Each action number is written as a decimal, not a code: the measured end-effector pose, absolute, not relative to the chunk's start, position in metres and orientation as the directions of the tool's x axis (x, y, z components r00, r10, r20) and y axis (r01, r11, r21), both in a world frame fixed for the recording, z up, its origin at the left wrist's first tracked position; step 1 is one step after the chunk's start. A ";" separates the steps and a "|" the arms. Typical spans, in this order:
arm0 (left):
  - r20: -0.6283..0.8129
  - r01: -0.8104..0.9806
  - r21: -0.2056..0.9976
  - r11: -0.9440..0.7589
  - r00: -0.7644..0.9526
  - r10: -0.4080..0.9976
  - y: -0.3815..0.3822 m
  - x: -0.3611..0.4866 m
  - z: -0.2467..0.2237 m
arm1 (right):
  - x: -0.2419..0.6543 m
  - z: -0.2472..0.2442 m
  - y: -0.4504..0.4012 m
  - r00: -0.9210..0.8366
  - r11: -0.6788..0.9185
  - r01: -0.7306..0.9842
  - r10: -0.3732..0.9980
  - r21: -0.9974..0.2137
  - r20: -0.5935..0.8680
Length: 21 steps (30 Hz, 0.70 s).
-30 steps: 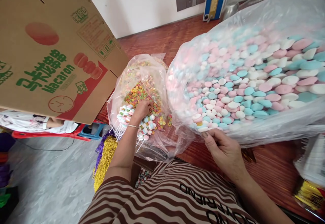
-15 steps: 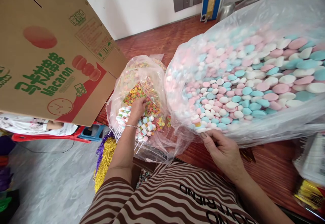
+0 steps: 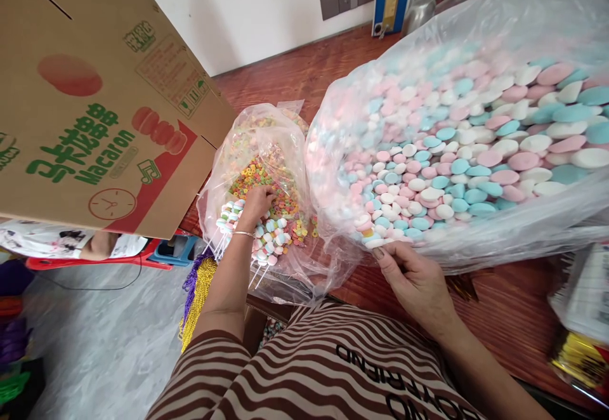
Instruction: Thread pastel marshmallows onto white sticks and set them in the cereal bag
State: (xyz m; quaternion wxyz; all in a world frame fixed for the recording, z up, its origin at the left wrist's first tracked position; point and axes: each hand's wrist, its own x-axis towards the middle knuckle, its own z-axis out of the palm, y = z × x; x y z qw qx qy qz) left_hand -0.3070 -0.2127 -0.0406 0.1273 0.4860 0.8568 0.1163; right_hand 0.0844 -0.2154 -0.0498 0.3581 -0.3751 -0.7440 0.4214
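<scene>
Left hand (image 3: 255, 202) is down inside the small clear bag (image 3: 266, 153), fingers curled over the loose ring candies (image 3: 259, 179); whether it has actually closed on any I cannot tell, since the knuckles hide the fingertips. Just on the near side of that hand, touching the wrist, lie the candy skewers (image 3: 266, 236), pastel pieces on thin white sticks, stick ends poking out toward me. Right hand (image 3: 415, 280) is closed in a pinch on the lower edge of the big bag (image 3: 476, 45), thumb on top, right under the nearest pink, blue and white discs (image 3: 428, 179). Note to self: keep the right pinch firm and low so the mouth of the big bag does not slump and spill discs off the red-brown table (image 3: 295, 71). With the left, I judge it best to gather only a few rings, lift straight up through the bag mouth, and avoid dragging the wrist across the skewers, which look easy to scatter. The 2 bags touch side by side between my hands. A macaron carton (image 3: 95, 103) hangs over the far left; gold beads (image 3: 198, 293) dangle below my left forearm.
</scene>
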 end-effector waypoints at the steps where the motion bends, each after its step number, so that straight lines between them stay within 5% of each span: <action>1: -0.106 0.810 0.311 0.497 -0.490 0.865 -0.214 -0.308 -0.039 | 0.084 -0.050 -0.215 -0.463 0.359 0.257 0.861 -0.897 0.212; 13: -0.138 0.915 0.135 0.380 -0.362 0.922 -0.224 -0.303 -0.041 | 0.083 -0.050 -0.215 -0.465 0.352 0.261 0.862 -0.899 0.202; 21: -0.075 0.880 0.187 0.436 -0.430 0.900 -0.220 -0.305 -0.039 | 0.084 -0.049 -0.215 -0.469 0.344 0.252 0.861 -0.905 0.197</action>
